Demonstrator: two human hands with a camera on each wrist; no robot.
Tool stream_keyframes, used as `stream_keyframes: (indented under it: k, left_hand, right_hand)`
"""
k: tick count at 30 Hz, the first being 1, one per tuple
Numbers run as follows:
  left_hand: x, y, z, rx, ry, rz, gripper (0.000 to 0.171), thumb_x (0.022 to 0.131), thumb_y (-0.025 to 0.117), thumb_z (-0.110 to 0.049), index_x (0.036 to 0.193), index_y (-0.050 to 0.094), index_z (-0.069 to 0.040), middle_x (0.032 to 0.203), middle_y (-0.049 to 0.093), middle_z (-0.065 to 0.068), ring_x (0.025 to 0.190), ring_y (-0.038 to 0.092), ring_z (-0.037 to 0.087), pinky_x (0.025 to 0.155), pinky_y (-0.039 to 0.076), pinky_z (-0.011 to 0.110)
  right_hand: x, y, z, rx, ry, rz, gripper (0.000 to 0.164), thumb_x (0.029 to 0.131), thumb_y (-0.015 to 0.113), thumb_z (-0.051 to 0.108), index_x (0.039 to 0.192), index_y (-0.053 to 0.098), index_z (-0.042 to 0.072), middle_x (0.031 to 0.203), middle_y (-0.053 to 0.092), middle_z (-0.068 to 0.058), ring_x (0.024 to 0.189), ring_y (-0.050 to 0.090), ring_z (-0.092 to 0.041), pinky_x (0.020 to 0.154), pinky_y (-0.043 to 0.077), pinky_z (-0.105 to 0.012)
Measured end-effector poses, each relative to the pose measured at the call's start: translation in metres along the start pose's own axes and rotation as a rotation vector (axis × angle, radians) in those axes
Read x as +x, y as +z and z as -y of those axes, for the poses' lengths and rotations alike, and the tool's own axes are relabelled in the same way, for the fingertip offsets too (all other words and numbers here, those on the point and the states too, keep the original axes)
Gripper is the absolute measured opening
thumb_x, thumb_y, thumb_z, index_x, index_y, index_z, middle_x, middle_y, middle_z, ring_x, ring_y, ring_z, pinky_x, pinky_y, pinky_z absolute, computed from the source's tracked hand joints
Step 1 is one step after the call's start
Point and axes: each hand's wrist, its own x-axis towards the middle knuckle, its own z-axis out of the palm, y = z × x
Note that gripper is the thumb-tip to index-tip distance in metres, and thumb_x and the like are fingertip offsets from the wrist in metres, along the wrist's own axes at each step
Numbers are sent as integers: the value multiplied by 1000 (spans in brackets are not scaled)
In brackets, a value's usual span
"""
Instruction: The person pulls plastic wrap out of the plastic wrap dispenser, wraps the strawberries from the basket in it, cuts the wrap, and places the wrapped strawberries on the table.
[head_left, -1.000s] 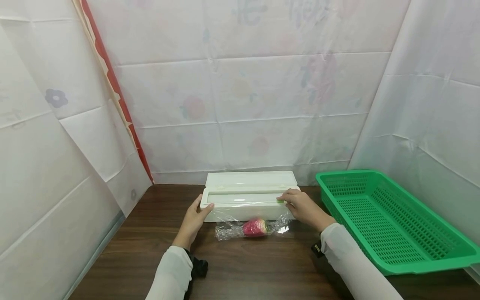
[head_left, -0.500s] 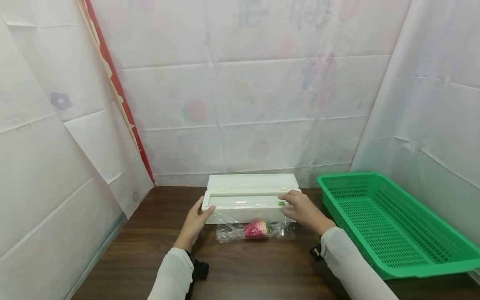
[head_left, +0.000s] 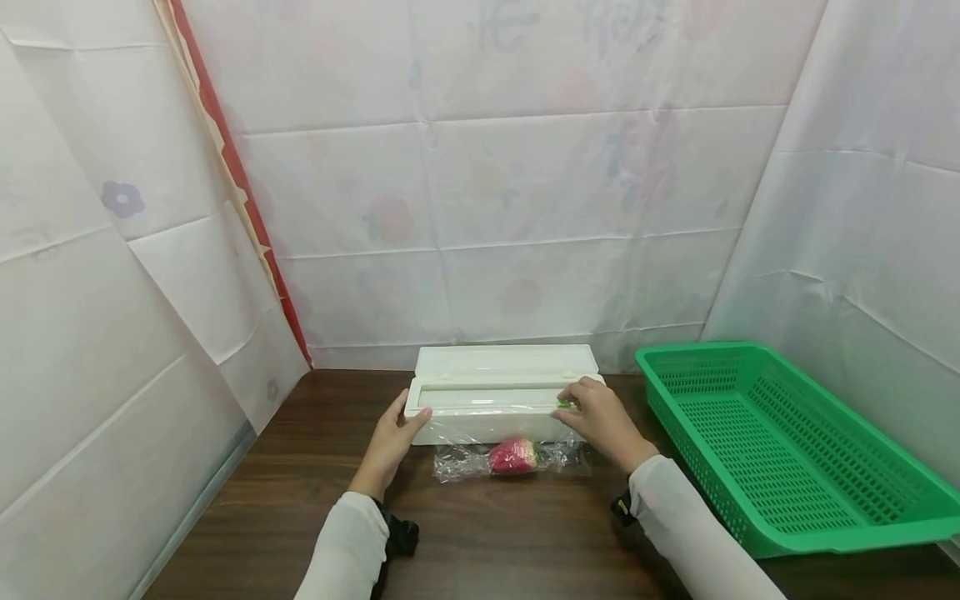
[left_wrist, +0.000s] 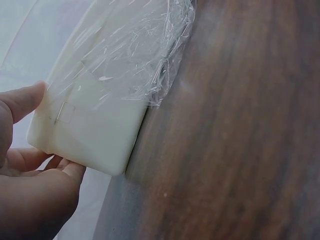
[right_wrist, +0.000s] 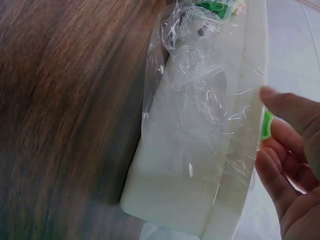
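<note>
A white cling film dispenser (head_left: 480, 429) lies on the table with its lid (head_left: 506, 360) tipped back. Its left end is gripped by my left hand (head_left: 387, 437), thumb on the front edge and fingers behind, as the left wrist view also shows. My right hand (head_left: 603, 421) pinches the small green slide cutter (head_left: 564, 404) near the right end; the thumb partly hides it in the right wrist view. Clear cling film (right_wrist: 195, 100) hangs down the dispenser's front. Before it lies a pinkish-red fruit-like object (head_left: 513, 457) with a yellow-green end, wrapped in crumpled film.
A green perforated plastic basket (head_left: 795, 537) stands to the right, close to my right forearm. Printed white sheets (head_left: 480, 192) form walls behind and at both sides of the brown wooden table (head_left: 510, 542).
My right fingers came off the green slide cutter half a second ago and now close round it again. The cutter has moved hardly at all. My left hand keeps its grip.
</note>
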Motion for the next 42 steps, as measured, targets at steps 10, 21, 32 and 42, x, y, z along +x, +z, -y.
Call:
stream_keyframes:
  k: [10, 21, 32, 42]
  left_hand:
    - [2, 0, 3, 11, 4, -2, 86, 98, 67, -35, 159, 17, -1, 163, 18, 22, 149, 19, 39, 116, 24, 54]
    - [2, -1, 1, 22, -1, -11, 86, 98, 67, -35, 159, 17, -1, 163, 17, 21, 149, 18, 39, 116, 25, 54]
    - [0, 1, 0, 3, 1, 0, 85, 99, 66, -34, 159, 16, -1, 163, 17, 22, 149, 18, 38, 116, 24, 54]
    - [-1, 1, -1, 17, 5, 4, 83, 100, 65, -33, 159, 16, -1, 163, 16, 22, 149, 17, 39, 117, 22, 55]
  right_hand:
    - [0, 4, -1, -38, -3, -34, 20, 79, 88, 21, 90, 75, 10, 81, 65, 1, 72, 57, -13, 64, 52, -34]
    - [3, 4, 0, -25, -53, 7, 17, 81, 85, 14, 94, 75, 9, 89, 68, -1, 80, 62, -16, 72, 55, -36]
    - [2, 3, 5, -62, -66, 20, 18, 83, 83, 13, 99, 75, 12, 93, 69, 0, 83, 65, -17, 71, 56, -36]
    - [1, 2, 5, -84, -113, 11, 18, 85, 82, 12, 101, 76, 16, 98, 71, 2, 82, 65, -15, 69, 56, -35]
